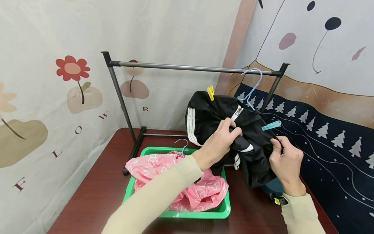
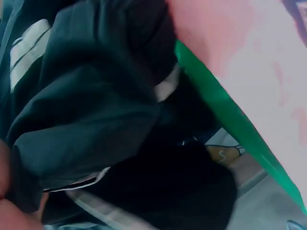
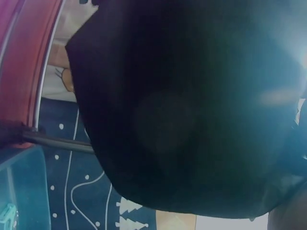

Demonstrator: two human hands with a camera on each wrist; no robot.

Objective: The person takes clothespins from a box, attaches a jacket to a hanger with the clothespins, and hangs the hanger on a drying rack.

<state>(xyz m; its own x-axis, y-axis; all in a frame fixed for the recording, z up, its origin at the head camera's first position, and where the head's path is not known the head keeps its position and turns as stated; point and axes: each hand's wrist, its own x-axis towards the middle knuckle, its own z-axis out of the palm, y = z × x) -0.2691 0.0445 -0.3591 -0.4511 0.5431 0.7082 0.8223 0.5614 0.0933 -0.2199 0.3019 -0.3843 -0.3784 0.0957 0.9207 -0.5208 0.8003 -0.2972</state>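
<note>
A black zip jacket (image 1: 254,125) with white stripes hangs on a light blue hanger (image 1: 253,86), whose hook is over the rack's rail. My left hand (image 1: 220,138) grips a bunched fold of its front, just below the white zip. At the jacket's right edge my right hand (image 1: 286,159) pinches the fabric between thumb and fingers. A yellow clothespin (image 1: 210,93) sits on the jacket's top left, and a light blue clothespin (image 1: 271,125) on its right side. Dark jacket cloth (image 3: 177,120) fills most of the right wrist view and hides that hand's fingertips.
The metal rack (image 1: 175,67) stands on the dark red table (image 1: 96,195). In front of it, a green basket (image 1: 195,214) holds pink patterned clothing (image 1: 201,191) with another hanger (image 1: 183,144). A blue container (image 3: 24,187) with a clothespin inside is near my right wrist.
</note>
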